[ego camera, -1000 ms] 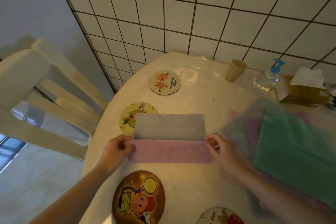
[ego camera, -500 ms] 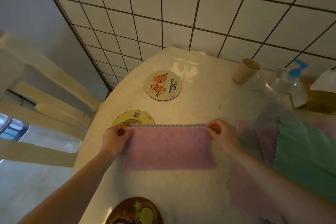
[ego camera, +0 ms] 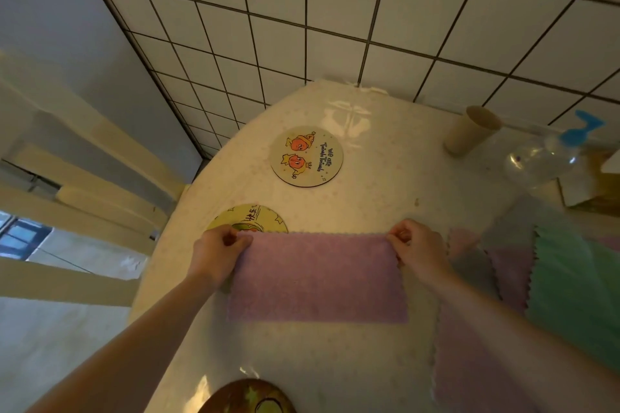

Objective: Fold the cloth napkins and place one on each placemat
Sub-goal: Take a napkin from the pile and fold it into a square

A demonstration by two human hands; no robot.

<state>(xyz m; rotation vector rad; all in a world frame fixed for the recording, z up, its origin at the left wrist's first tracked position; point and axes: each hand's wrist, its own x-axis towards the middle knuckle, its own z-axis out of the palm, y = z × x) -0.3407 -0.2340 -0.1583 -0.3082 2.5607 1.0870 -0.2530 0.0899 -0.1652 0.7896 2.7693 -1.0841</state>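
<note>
1. One pale table [ego camera: 352,355] with a rounded edge fills most of the view, set against a white tiled wall [ego camera: 369,10].
2. A cream slatted chair [ego camera: 84,178] stands just beside the table's left edge.
3. Several unfolded napkins lie in an overlapping pile [ego camera: 523,278] on the right side of the table: green, pink and grey layers with zigzag edges.
4. A pink napkin [ego camera: 318,278] lies folded in half near the middle of the table, its zigzag edges lined up along the far side.
5. The left hand [ego camera: 214,255] pinches the folded napkin's far left corner between thumb and fingers; the right hand [ego camera: 419,251] pinches the far right corner the same way.
6. Three round placemats show: one with two orange cartoon figures [ego camera: 307,156] towards the wall, a yellow one [ego camera: 251,220] partly hidden behind the left hand, and a brown one [ego camera: 246,397] cut off at the bottom edge.
7. A clear pump bottle [ego camera: 543,157] with a blue top stands at the far right.
8. A beige cup [ego camera: 471,131] stands near the wall, just left of the bottle.
</note>
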